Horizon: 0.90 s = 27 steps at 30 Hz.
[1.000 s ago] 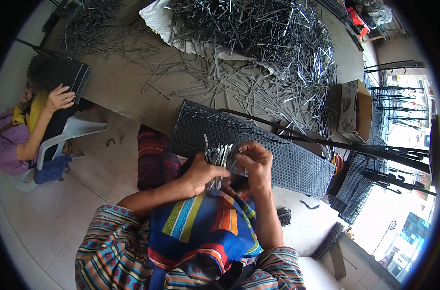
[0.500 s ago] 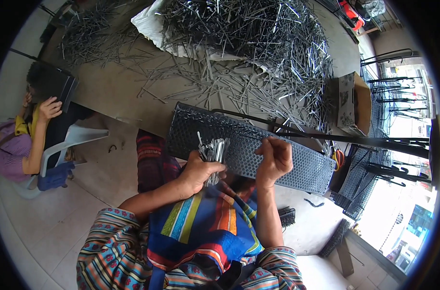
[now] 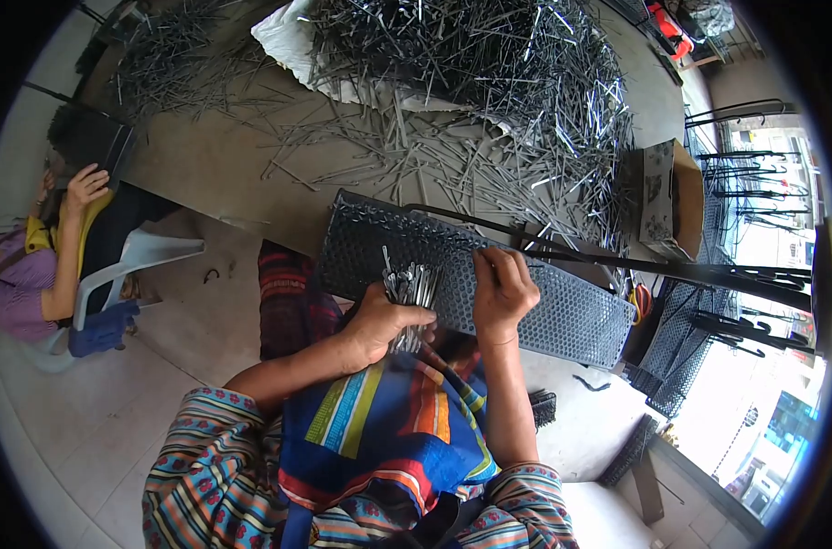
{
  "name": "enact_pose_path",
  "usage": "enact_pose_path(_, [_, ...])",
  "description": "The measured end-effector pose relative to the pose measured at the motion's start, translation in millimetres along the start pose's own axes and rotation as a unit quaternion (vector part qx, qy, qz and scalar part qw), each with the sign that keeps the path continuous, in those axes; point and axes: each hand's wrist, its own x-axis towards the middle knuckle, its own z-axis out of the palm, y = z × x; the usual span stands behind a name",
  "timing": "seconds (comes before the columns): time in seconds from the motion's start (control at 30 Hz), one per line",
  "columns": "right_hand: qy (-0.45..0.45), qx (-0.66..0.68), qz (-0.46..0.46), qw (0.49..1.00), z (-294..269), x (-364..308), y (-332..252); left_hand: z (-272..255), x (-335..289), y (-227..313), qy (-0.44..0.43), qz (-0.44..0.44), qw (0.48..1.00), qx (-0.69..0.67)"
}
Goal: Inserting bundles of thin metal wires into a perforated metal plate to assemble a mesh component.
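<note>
My left hand (image 3: 388,325) is wrapped round an upright bundle of thin silvery metal strips (image 3: 412,285). Across my lap lies a long black perforated panel (image 3: 562,302), tilted with its far-left end nearest the table. Over its middle, my right hand (image 3: 504,295) has its fingers pinched together; anything between them is too small to make out. Small dark pieces seem set along the panel's far-left edge, but their shape is unclear.
On the table (image 3: 187,174) a big heap of metal strips (image 3: 471,55) lies on white sacking, with many scattered around. An open cardboard box (image 3: 674,201) and a long dark bar (image 3: 654,265) are at the right. A seated co-worker (image 3: 32,274) holds a dark panel at left.
My right hand has moved a little left and away from me over the panel. The left hand keeps its bundle and has shifted slightly right.
</note>
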Motion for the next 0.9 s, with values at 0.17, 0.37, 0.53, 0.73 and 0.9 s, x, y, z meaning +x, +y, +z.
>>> enact_pose_path(0.17, [-0.049, -0.078, 0.008, 0.996, -2, 14, -5, 4, 0, 0, 0.02, -0.01, 1.0, -0.01])
enact_pose_path(0.37, [-0.069, -0.042, 0.051, 0.995, -9, 7, -4, 2, 2, -5, 0.02, -0.007, 1.0, -0.003])
enact_pose_path(0.53, [-0.11, -0.123, 0.003, 0.986, 0, 4, -2, 1, 3, -7, 0.019, -0.009, 0.999, 0.025])
enact_pose_path(0.73, [-0.273, 0.15, 0.265, 0.913, -17, 1, -24, 1, 0, -8, -0.002, 0.01, 0.999, 0.051])
enact_pose_path(0.9, [-0.219, 0.248, 0.368, 0.869, -14, -24, -24, 7, -3, -4, -0.013, 0.014, 0.999, 0.035])
